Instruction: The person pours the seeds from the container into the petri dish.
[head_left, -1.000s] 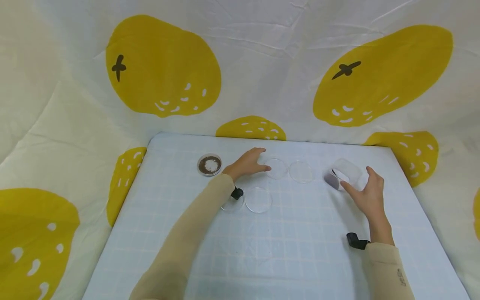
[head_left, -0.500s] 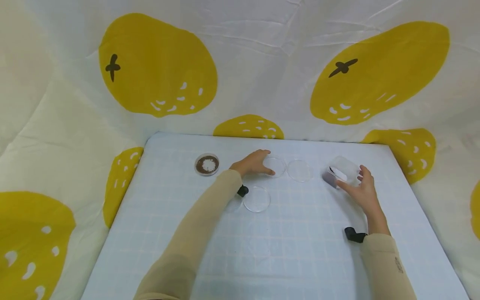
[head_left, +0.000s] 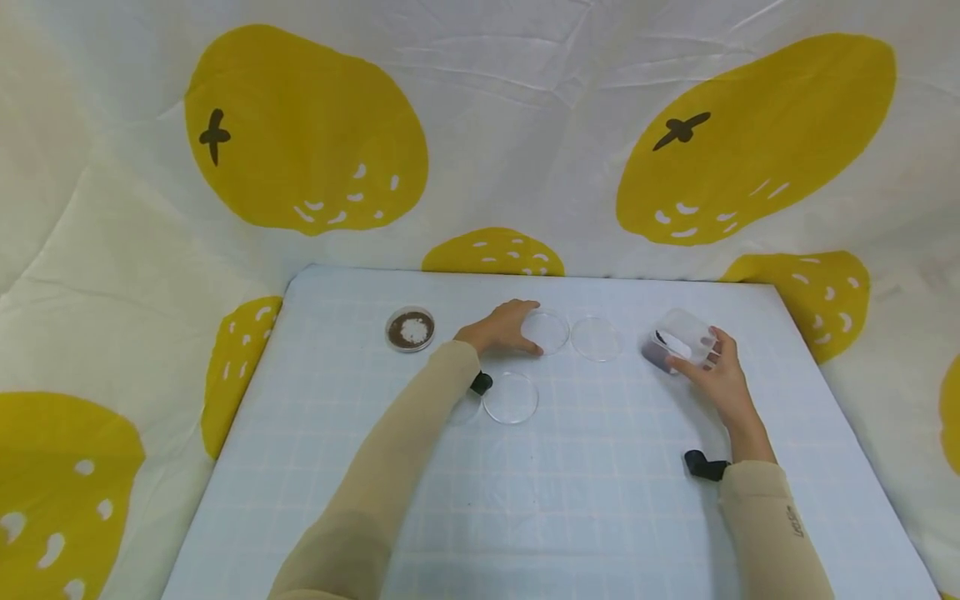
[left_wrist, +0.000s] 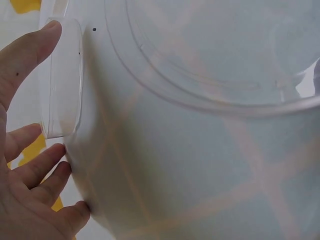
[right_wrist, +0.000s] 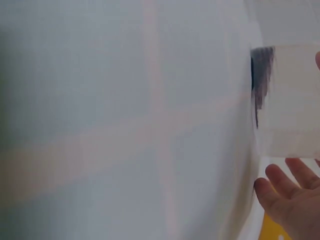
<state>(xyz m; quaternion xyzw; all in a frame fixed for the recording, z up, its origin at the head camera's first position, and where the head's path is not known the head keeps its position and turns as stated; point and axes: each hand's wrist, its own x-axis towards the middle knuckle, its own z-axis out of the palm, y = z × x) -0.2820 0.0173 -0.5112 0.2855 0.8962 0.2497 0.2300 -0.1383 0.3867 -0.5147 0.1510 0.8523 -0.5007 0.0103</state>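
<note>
My left hand point(head_left: 504, 327) has its thumb and fingers on opposite sides of a clear petri dish point(head_left: 553, 332), gripping it by the rim. In the left wrist view the dish point(left_wrist: 65, 85) appears edge-on between thumb and fingertips. At the right, my right hand point(head_left: 722, 379) holds a clear plastic tub point(head_left: 692, 333) between thumb and fingers. Dark material and a white elongated patch show at the tub's left side; what the patch is, I cannot tell. The right wrist view shows the tub point(right_wrist: 295, 100) above the fingers, with the thumb mostly cut off.
Beside the gripped dish lies another clear round dish point(head_left: 597, 339). Nearer stands a further clear dish point(head_left: 512, 398), with one point(head_left: 465, 408) partly hidden by the left wrist. A dish with brown and white contents point(head_left: 410, 329) sits far left. A pale checked cloth point(head_left: 600, 500) covers the table.
My left hand has moved slightly right and taken hold of the petri dish. My right fingers have closed in from beside the tub onto its right wall. The head view has shifted a little.
</note>
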